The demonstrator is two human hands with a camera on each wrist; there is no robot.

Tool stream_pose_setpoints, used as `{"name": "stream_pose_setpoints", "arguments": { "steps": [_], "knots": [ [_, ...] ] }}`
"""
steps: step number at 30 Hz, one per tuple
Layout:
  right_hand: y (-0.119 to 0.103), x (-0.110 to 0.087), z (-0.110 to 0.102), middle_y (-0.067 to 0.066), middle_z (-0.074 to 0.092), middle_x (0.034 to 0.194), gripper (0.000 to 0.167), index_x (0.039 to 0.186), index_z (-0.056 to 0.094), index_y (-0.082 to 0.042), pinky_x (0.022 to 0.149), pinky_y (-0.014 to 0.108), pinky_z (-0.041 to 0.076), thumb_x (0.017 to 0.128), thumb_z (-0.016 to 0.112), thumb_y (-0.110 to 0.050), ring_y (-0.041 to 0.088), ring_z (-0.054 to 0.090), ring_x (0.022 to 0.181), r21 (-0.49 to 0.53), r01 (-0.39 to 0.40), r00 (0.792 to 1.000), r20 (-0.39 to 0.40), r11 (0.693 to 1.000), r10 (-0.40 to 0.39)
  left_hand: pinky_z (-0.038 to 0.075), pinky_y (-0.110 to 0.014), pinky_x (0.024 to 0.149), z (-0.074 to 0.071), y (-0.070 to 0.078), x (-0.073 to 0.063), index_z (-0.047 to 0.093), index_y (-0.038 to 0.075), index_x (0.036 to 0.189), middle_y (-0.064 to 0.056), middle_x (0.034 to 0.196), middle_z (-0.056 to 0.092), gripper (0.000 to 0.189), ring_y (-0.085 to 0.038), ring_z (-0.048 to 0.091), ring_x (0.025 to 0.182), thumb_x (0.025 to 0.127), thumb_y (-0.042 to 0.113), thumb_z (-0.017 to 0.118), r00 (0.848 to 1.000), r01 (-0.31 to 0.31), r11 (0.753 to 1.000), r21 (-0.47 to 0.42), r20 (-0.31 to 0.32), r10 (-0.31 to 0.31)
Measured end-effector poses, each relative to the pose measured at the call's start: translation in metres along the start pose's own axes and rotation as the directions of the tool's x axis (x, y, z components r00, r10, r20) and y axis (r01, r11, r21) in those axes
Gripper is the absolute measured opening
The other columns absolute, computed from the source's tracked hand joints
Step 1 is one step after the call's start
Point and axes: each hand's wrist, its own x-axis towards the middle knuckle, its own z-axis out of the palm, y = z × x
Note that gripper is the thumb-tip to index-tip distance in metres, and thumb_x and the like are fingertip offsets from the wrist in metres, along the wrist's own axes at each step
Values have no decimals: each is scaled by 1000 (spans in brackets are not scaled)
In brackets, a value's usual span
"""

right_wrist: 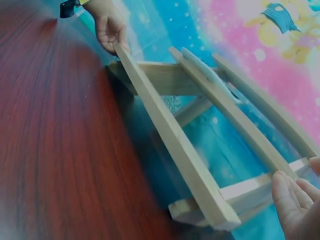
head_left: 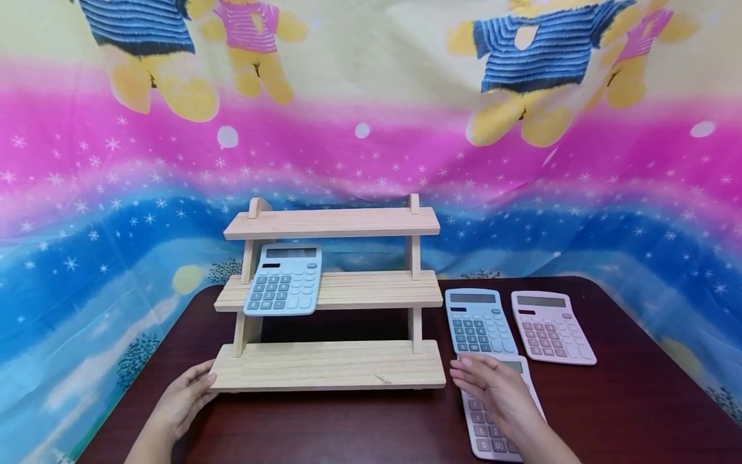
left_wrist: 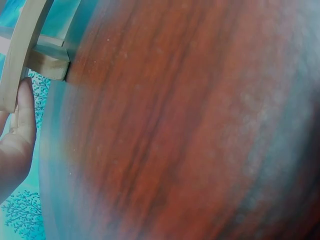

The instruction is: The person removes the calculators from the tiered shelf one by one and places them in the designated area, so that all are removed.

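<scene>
A three-tier wooden display rack [head_left: 327, 366] stands on the dark table. At the left end of its bottom board, my left hand [head_left: 182, 398] grips the corner; the left wrist view shows fingers [left_wrist: 26, 102] against the board's end. My right hand [head_left: 495, 390] is just off the board's right end, fingers loosely extended and holding nothing. Beneath that hand lies a calculator [head_left: 497, 446], partly hidden by it. A light blue calculator [head_left: 284, 280] leans on the middle tier at the left.
Beyond the right hand, another blue calculator [head_left: 480, 322] lies beside the rack, with a pale pink one [head_left: 552, 328] to its right. A printed cloth [head_left: 371, 148] with bears and snowflakes hangs behind the table [head_left: 324, 428].
</scene>
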Motion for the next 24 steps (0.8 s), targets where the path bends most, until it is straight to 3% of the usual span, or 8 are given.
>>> {"name": "stream_pose_setpoints", "arguments": {
  "steps": [3, 6, 16, 21, 24],
  "knots": [
    [-7, 0, 14, 21, 59, 95, 38, 110, 46, 15, 79, 37, 45, 80, 57, -4, 28, 57, 90, -2, -32, 999, -34, 999, 32, 42, -21, 79, 0, 0, 0, 9, -7, 135, -31, 132, 15, 72, 0, 50, 86, 88, 27, 50, 1000, 3, 1000, -10, -1, -3],
    [-8, 2, 23, 21, 59, 95, 36, 110, 46, 16, 78, 37, 45, 80, 56, -1, 30, 56, 92, 7, -49, 998, -48, 999, 49, 42, -21, 80, -1, -1, -1, 8, -7, 135, -32, 133, 14, 73, -1, 49, 87, 88, 27, 51, 1000, 7, 1000, -16, 1, -7],
    [-6, 11, 42, 17, 61, 91, 34, 108, 47, 15, 78, 37, 45, 81, 56, -3, 27, 58, 88, 11, -53, 997, 48, 999, 53, 43, -27, 80, -1, 4, 0, 10, -7, 135, -32, 131, 16, 66, -8, 51, 89, 89, 21, 48, 999, 37, 999, -11, -4, -37],
    [-5, 16, 47, 16, 61, 91, 29, 105, 49, 12, 77, 35, 46, 82, 55, -4, 26, 59, 86, 16, -72, 992, 105, 997, 70, 44, -31, 80, 0, 7, 2, 13, -7, 135, -31, 127, 22, 68, -9, 53, 85, 87, 20, 53, 996, 83, 994, -77, -27, -85],
    [-3, 18, 52, 15, 62, 89, 23, 101, 53, 9, 77, 35, 46, 81, 56, -4, 25, 59, 84, 27, -81, 989, 126, 996, 77, 44, -34, 79, -1, 8, 2, 13, -5, 136, -26, 119, 36, 70, -10, 54, 83, 85, 19, 55, 993, 111, 986, -128, -30, -116]
  ]
}}
